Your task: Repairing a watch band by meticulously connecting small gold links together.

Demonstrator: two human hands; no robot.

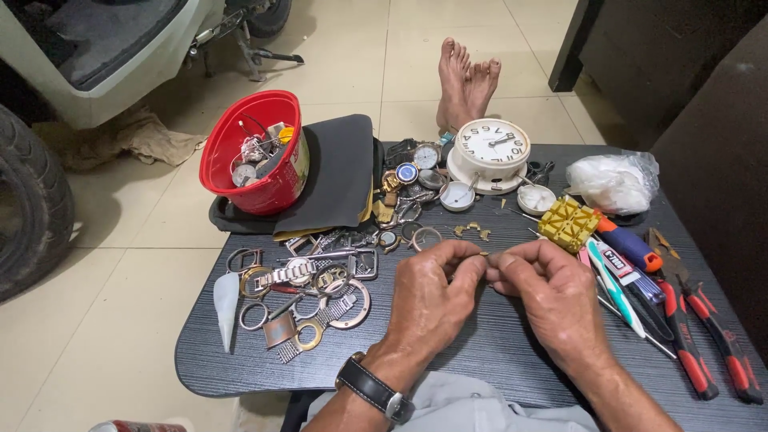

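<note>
Pale floor tiles [344, 48] surround the low dark table [480, 352] you sit at, with your bare feet [466, 80] stretched out past its far edge and a tyre [28, 208] off to your left. Your left hand [432, 300] and right hand [552, 300] meet above the middle of the table, fingertips pressed together around a tiny part [486, 257] that is too small to make out; each hand pinches it between thumb and forefinger. A dark-strapped wristwatch [374, 390] sits on your left wrist. Just left of your hands lies a scatter of watch cases and metal bands [308, 292]. Beyond them stands a red bucket [256, 152] full of watch parts, resting on a dark cloth [344, 172]. Straight ahead, at the table's far side, a white alarm clock [490, 152] lies on its back, with a few loose watch faces [416, 164] beside it. To your right are a yellow block-shaped holder [569, 223], a white plastic bag [612, 182], a screwdriver [630, 244] and red-handled pliers [704, 336], all well clear of your fingers.
</note>
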